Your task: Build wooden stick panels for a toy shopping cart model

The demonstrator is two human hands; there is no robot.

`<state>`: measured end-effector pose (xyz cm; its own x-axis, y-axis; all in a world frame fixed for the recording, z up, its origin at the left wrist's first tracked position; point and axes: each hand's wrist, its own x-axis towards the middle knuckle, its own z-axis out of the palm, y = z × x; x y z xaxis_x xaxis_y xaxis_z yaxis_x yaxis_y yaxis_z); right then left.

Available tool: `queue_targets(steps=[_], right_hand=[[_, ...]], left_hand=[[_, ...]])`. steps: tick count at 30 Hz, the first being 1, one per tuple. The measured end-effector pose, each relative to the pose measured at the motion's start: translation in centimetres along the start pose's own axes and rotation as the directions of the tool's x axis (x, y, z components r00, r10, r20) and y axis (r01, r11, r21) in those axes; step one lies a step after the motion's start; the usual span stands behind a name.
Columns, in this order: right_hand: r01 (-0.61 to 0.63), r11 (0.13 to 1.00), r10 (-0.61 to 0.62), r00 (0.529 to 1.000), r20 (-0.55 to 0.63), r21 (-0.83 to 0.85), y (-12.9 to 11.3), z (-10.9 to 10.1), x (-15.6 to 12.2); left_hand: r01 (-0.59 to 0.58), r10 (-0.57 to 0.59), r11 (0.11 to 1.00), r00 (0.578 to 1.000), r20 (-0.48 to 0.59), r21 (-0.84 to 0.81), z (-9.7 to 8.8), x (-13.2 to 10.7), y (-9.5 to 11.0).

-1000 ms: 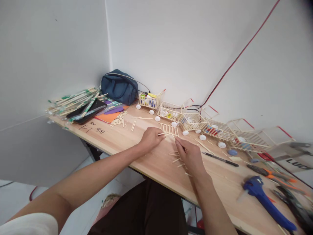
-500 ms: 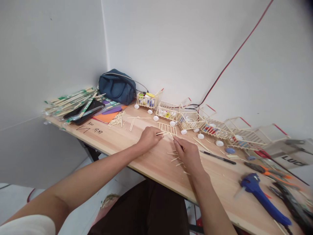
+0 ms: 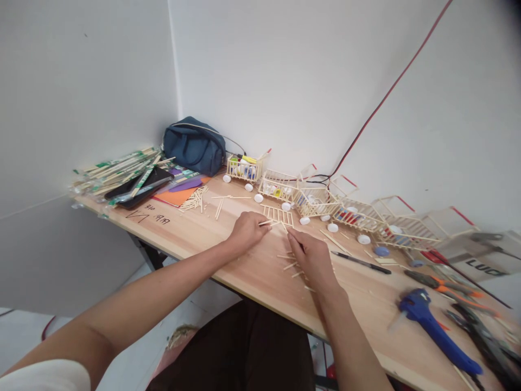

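Note:
My left hand pinches a thin wooden stick over the middle of the table. Opposite it, my right hand is closed on another thin stick, whose tip meets the left one at an angle. Whether the two are joined I cannot tell. Just behind the hands lies a flat ladder-like frame of sticks. Several short sticks lie beside and partly under my right hand.
Small stick-built carts on white wheels line the wall. A blue glue gun, pliers and a pen lie to the right. To the left are a blue bag, a black tray and a pile of short sticks.
The view has shifted very slightly. Both hands keep their places and their hold on the sticks.

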<state>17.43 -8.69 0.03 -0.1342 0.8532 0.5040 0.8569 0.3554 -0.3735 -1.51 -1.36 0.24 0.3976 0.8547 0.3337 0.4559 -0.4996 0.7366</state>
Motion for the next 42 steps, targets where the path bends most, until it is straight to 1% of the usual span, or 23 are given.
queue_targets(steps=[18, 25, 30, 42], right_hand=[[0.005, 1.000, -0.005, 1.000, -0.001, -0.010, -0.21, -0.14, -0.03], [0.014, 0.999, -0.015, 1.000, -0.006, -0.028, -0.21, -0.15, 0.00], [0.013, 1.000, -0.013, 1.000, -0.014, -0.012, -0.12, -0.05, -0.02], [0.003, 1.000, -0.003, 1.000, -0.001, -0.010, -0.15, -0.06, -0.02]], left_hand=[[-0.027, 0.027, 1.000, 1.000, -0.008, -0.012, 0.00, -0.04, 0.06], [-0.014, 0.014, 1.000, 1.000, -0.006, -0.010, 0.03, -0.01, 0.07], [-0.020, 0.020, 1.000, 1.000, -0.010, -0.014, 0.05, 0.00, 0.04], [-0.017, 0.017, 1.000, 1.000, -0.004, 0.003, -0.11, 0.00, 0.11]])
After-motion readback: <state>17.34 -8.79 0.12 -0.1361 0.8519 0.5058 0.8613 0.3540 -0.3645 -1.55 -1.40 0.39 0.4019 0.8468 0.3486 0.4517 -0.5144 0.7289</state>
